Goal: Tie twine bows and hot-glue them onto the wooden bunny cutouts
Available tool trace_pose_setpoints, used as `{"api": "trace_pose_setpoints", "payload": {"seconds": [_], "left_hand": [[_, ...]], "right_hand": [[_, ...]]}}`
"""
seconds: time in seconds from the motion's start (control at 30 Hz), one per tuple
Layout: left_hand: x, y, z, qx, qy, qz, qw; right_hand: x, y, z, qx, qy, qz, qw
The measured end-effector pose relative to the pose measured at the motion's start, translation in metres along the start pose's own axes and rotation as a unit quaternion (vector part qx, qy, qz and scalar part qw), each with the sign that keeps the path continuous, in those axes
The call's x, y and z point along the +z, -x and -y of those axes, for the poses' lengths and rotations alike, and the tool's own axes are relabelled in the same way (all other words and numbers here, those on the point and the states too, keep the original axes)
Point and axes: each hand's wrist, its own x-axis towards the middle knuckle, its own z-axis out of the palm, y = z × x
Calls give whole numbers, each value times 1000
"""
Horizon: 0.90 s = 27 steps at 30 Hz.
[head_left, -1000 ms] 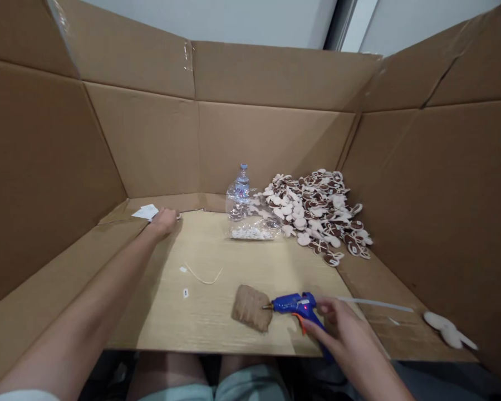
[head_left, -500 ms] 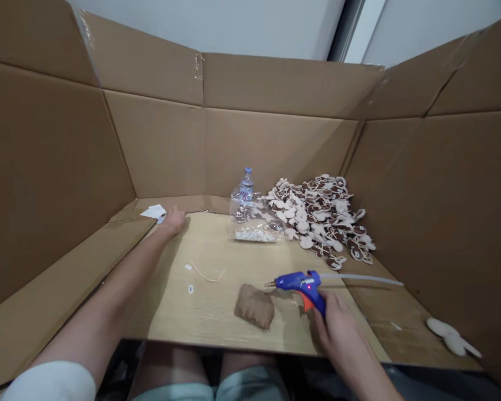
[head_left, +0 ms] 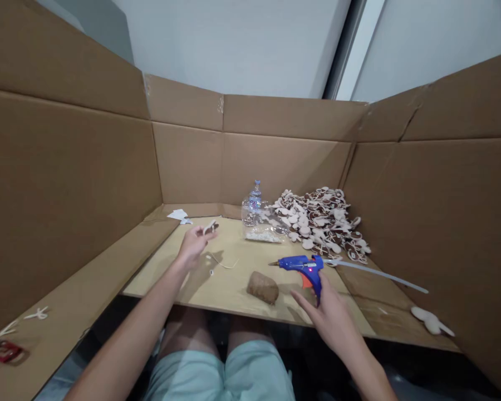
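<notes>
Raised over the left part of the board, my left hand pinches a small white-and-brown piece; its exact kind is too small to make out. My right hand grips a blue glue gun by its handle, index finger stretched away from the orange trigger. A red light glows on the gun, and a long translucent glue stick trails from its back. Below the nozzle lies a rough brown lump. A thin cream cord and tiny white labels rest between my hands.
Cardboard walls enclose the board. A heap of white-and-brown shapes fills the back right, beside a clear plastic bag and water bottle. Paper scraps, a white bow, a red object and a pale shape lie around.
My left hand has come back from the far left corner with a small white-and-brown piece. The right index finger has stretched out from the glue gun, and the view has shifted.
</notes>
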Motion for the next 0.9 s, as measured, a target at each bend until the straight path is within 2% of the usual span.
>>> {"api": "trace_pose_setpoints", "payload": {"seconds": [0.13, 0.27, 0.37, 0.5, 0.6, 0.7, 0.77, 0.9], "left_hand": [[-1, 64, 5, 6, 76, 22, 997], [1, 99, 6, 27, 103, 11, 994], [2, 108, 2, 20, 123, 33, 992], [5, 115, -8, -51, 192, 96, 975], [7, 123, -14, -85, 259, 114, 955], [9, 133, -19, -120, 347, 129, 921], [11, 139, -21, -142, 381, 132, 904], [14, 146, -21, -153, 395, 88, 901]], "right_hand": [[-6, 5, 11, 27, -25, -16, 999], [-7, 10, 20, 32, -37, -18, 999], [-7, 14, 26, 27, -38, -10, 999], [-9, 19, 33, 23, -46, -9, 999], [-9, 23, 39, -1, -70, -14, 997], [-8, 29, 45, -17, -101, -9, 995], [-7, 32, 50, -21, -117, -9, 993], [-5, 38, 56, -43, -132, -14, 990]]}}
